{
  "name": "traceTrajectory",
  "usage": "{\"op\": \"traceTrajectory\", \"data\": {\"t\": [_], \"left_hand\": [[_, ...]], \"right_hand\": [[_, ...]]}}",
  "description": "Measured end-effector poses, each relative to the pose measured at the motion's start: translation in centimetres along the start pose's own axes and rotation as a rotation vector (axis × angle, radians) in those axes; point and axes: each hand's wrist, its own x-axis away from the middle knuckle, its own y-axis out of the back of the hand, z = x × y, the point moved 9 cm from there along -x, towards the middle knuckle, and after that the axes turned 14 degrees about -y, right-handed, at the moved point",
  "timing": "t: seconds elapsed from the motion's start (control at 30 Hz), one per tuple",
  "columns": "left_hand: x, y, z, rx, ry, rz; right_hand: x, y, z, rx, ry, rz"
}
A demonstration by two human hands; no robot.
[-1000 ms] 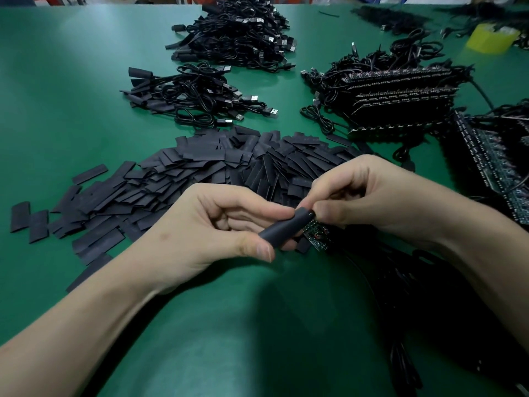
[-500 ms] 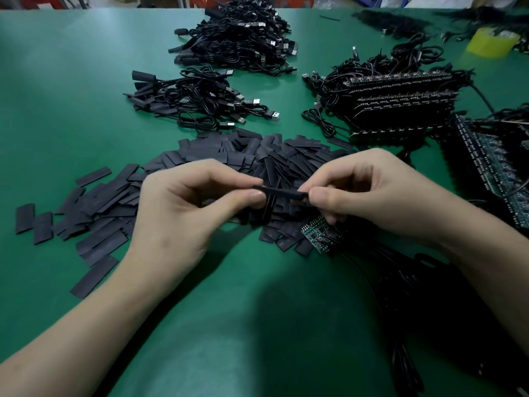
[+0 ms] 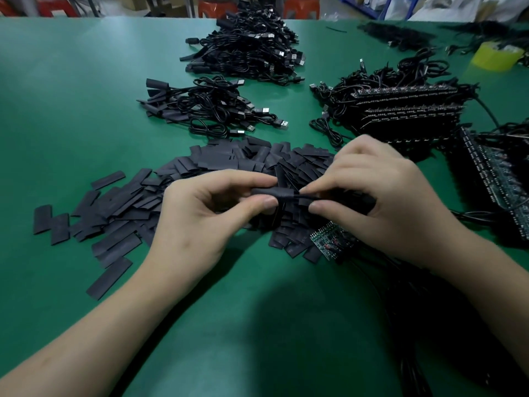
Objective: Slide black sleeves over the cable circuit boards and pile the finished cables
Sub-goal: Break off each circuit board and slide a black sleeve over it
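Observation:
My left hand [image 3: 200, 222] pinches a black sleeve [image 3: 273, 192] between thumb and forefinger, held level above the table. My right hand [image 3: 383, 202] grips the black cable [image 3: 315, 196] that runs out of the sleeve's right end. The board inside the sleeve is hidden. Below my hands lies a bare green circuit board [image 3: 329, 242] with its cable. A wide heap of flat black sleeves [image 3: 223, 167] spreads behind and left of my hands. Two piles of sleeved cables lie further back, a small pile [image 3: 209, 113] and a larger pile [image 3: 246, 50].
Stacked circuit boards with cables [image 3: 406, 110] sit at the right, more boards [image 3: 498, 179] at the far right edge. A yellow tape roll [image 3: 496, 55] stands at the back right. Loose black cables [image 3: 415, 325] trail under my right forearm on the green table [image 3: 71, 96].
The sleeve, tilted and only at the board's end a second ago, now sits level and further along. Both hands have risen and moved away from me; the right hand now grips the cable.

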Motion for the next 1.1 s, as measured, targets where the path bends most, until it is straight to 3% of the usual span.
{"op": "traceTrajectory", "data": {"t": [0.33, 0.6, 0.87, 1.1], "left_hand": [[0.0, 0.7, 0.5, 0.018, 0.035, -0.066], [0.0, -0.1, 0.2, -0.2, 0.015, 0.021], [0.0, -0.4, 0.1, -0.25, -0.024, 0.071], [-0.1, -0.4, 0.1, -0.285, -0.036, 0.103]], "right_hand": [[-1.4, 1.9, -0.1, 0.135, -0.091, -0.075], [-12.2, 1.0, 1.5, 0.316, -0.129, -0.169], [-24.7, -7.0, 3.7, 0.405, -0.119, -0.025], [-26.7, -13.4, 5.6, 0.521, -0.006, 0.237]]}}
